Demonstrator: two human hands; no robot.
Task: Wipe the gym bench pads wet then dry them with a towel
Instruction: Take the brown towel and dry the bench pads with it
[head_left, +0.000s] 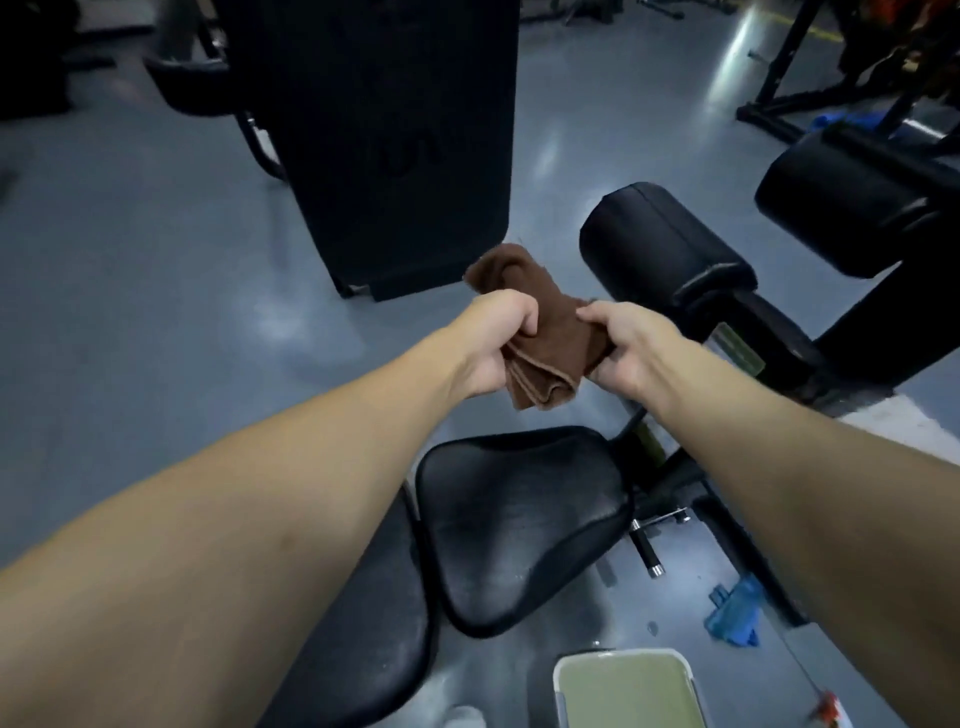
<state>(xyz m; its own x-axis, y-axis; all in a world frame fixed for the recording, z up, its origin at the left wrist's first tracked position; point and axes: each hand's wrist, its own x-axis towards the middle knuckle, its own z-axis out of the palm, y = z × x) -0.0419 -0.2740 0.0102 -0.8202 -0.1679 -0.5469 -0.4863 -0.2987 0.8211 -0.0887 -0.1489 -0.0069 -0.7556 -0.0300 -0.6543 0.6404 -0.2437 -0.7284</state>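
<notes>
Furthest left of the seat pad (519, 519), and lying right against its left edge, is the long black back pad (363, 634), partly hidden under our left forearm. Well beyond the seat pad and a little to its left, a tall dark panel (395, 145) stands on the grey floor (130, 312).

Above the seat pad, up in the air and apart from it, our left hand (491, 343) has its fingers curled round one side of a brown towel (543, 338), with the thumb tucked into the cloth. The towel is bunched and folded between our two hands. One end sticks up past the knuckles, and the folded edges hang down toward the seat pad without touching it. Our right hand (631, 345) grips the other side, fingers wrapped under and thumb on top.

The seat pad is black with a dull sheen; we cannot tell whether that is wetness.

On the near side of the seat pad, to its right, a pale basin (623, 653) holds greenish liquid. Just right of the seat pad, a metal pin (645, 551) with a black grip sticks out of the frame. Beyond the seat pad to the right sits a black roller pad (660, 244). On the floor right of the seat pad lies a blue thing (737, 608), too blurred for us to name. Furthest right, well beyond the seat pad, is a second roller pad (841, 202).
</notes>
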